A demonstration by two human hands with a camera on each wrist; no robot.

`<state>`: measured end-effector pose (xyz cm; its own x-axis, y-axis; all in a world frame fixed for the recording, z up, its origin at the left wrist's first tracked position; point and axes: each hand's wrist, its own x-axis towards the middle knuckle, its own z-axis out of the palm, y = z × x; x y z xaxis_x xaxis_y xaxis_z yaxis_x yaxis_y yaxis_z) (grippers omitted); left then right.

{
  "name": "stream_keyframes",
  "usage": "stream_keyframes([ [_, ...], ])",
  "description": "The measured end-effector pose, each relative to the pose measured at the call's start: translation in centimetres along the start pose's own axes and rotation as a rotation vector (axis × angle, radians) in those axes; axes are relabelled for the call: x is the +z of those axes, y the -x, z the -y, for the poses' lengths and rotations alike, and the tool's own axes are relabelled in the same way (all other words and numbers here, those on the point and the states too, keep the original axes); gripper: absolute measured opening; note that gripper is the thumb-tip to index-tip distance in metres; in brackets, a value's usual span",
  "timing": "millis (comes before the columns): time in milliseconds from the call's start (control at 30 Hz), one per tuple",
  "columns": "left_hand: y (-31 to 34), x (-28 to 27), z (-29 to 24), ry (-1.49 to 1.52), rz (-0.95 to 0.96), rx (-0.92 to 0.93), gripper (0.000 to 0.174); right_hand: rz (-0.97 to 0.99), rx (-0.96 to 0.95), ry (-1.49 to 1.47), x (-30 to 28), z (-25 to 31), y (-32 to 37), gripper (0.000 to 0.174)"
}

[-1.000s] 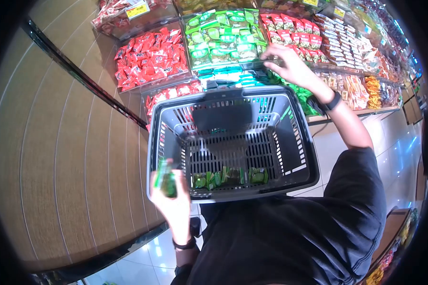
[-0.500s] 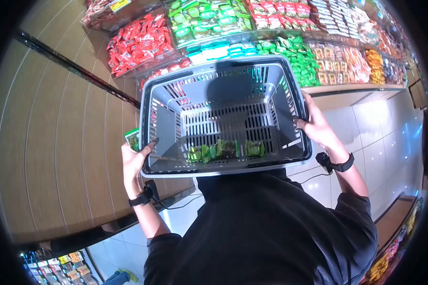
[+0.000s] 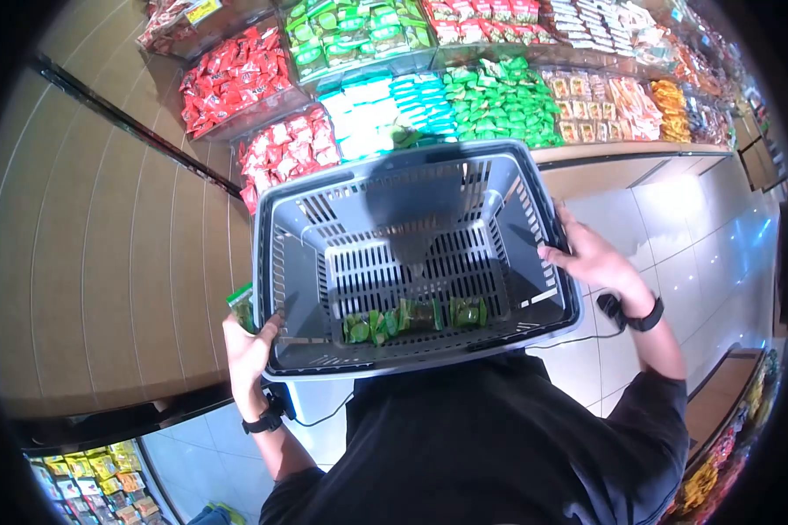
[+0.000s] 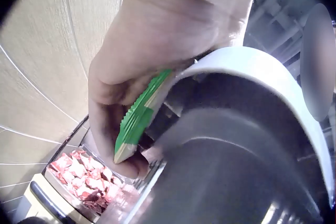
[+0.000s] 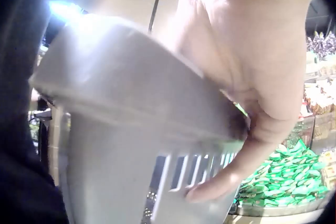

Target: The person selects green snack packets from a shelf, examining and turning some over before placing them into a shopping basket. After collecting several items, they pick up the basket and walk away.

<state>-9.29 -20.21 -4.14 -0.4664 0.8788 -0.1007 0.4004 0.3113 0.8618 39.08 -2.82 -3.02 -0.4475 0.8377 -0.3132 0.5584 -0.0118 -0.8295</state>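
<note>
I carry a grey plastic shopping basket (image 3: 534, 210) in front of my chest, with several green snack packets (image 3: 411, 317) lying on its slatted floor. My left hand (image 3: 247, 343) grips the basket's left rim (image 4: 252, 64) and pinches a green packet (image 3: 242, 302) (image 4: 137, 116) against it. My right hand (image 3: 587, 258) grips the right rim, thumb on top and fingers curled under the wall (image 5: 157, 124).
A shop shelf (image 3: 587, 150) ahead holds bins of red (image 3: 236, 74), green (image 3: 499, 101) and teal (image 3: 385, 105) snack packets. A curved wood-panelled wall (image 3: 105, 262) stands at my left. Pale tiled floor (image 3: 700, 245) lies to the right.
A second ago my right hand reached into the shelf and my left held a packet over the basket. Both hands have since taken the basket's rims, and the basket has drawn back from the shelf.
</note>
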Motion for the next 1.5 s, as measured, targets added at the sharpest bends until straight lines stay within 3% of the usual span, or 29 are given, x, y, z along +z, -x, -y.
stream_keyframes([
  [67,0.0,0.0,1.9,0.017,0.038,0.083,0.026,-0.231,-0.292,0.636,-1.7,-0.5,-1.9,0.087],
  [100,0.2,0.0,1.5,-0.009,0.052,0.073,0.025,-0.318,-0.389,0.777,-2.7,1.9,-3.3,0.082],
  [133,0.4,0.1,1.1,0.002,0.045,0.076,0.025,-0.272,-0.348,0.75,-3.5,5.9,-4.2,0.067],
  [200,0.6,0.3,0.4,0.017,0.025,0.073,0.019,-0.149,-0.464,0.761,-5.2,9.2,-8.9,0.051],
  [267,0.5,0.0,1.7,-0.008,0.041,0.125,0.022,0.147,-0.543,0.709,-6.0,10.8,-16.4,0.03],
  [300,0.8,0.0,1.7,-0.026,0.021,0.124,0.024,0.283,-0.734,0.576,-5.7,9.6,-21.5,0.026],
  [333,1.1,0.1,1.7,-0.045,0.004,0.12,0.025,0.413,-0.535,0.365,-4.8,9.9,-25.0,0.023],
  [367,1.3,0.0,1.9,-0.011,0.004,0.108,0.027,0.408,-0.387,0.179,-3.4,9.2,-28.3,0.025],
  [433,1.8,0.0,2.2,0.004,-0.017,0.102,0.027,0.399,-0.447,0.53,-1.8,8.6,-34.3,0.032],
  [467,1.8,0.1,2.5,0.009,-0.039,0.103,0.028,0.379,-0.633,0.714,-1.2,7.4,-37.6,0.04],
  [533,1.8,0.2,2.9,0.046,-0.07,0.06,0.036,0.423,-0.602,0.804,0.6,7.6,-40.5,0.047],
  [667,1.6,-0.2,4.6,-0.023,-0.145,0.052,0.042,0.297,-0.626,0.853,2.3,6.5,-44.7,0.041],
  [733,1.3,-0.6,4.7,0.016,-0.143,0.024,0.042,0.305,-0.699,0.909,3.3,5.6,-46.3,0.027],
  [767,1.0,-0.4,5.4,0.023,-0.155,0.043,0.042,0.228,-0.758,0.907,3.8,4.9,-46.7,0.024],
  [867,0.7,-1.0,5.7,0.017,-0.143,0.005,0.039,0.191,-0.696,0.92,4.4,4.9,-46.5,0.018],
  [1000,0.4,-1.0,5.4,0.009,-0.121,0.019,0.038,0.165,-0.723,0.966,3.4,3.7,-48.1,0.019],
  [1067,0.4,-0.9,4.7,0.032,-0.132,0.03,0.043,0.309,-0.77,0.961,1.7,5.6,-45.8,0.021],
  [1133,0.3,-1.0,4.9,0.017,-0.143,0.072,0.046,0.216,-0.652,0.999,0.8,9.0,-41.6,0.02],
  [1300,0.8,-0.7,4.8,0.019,-0.172,0.055,0.043,-0.244,-0.733,0.822,-2.5,14.5,-33.3,0.017],
  [1333,0.8,-0.8,4.4,0.002,-0.181,0.061,0.043,-0.286,-0.751,0.777,-3.1,16.1,-31.2,0.012],
  [1467,0.6,-0.8,3.0,0.028,-0.182,0.035,0.038,-0.413,-0.705,0.591,-5.0,18.8,-23.8,0.016],
  [1500,0.4,-0.7,3.3,-0.034,-0.215,0.121,0.036,-0.456,-0.747,0.59,-5.3,18.9,-22.6,0.016],
])
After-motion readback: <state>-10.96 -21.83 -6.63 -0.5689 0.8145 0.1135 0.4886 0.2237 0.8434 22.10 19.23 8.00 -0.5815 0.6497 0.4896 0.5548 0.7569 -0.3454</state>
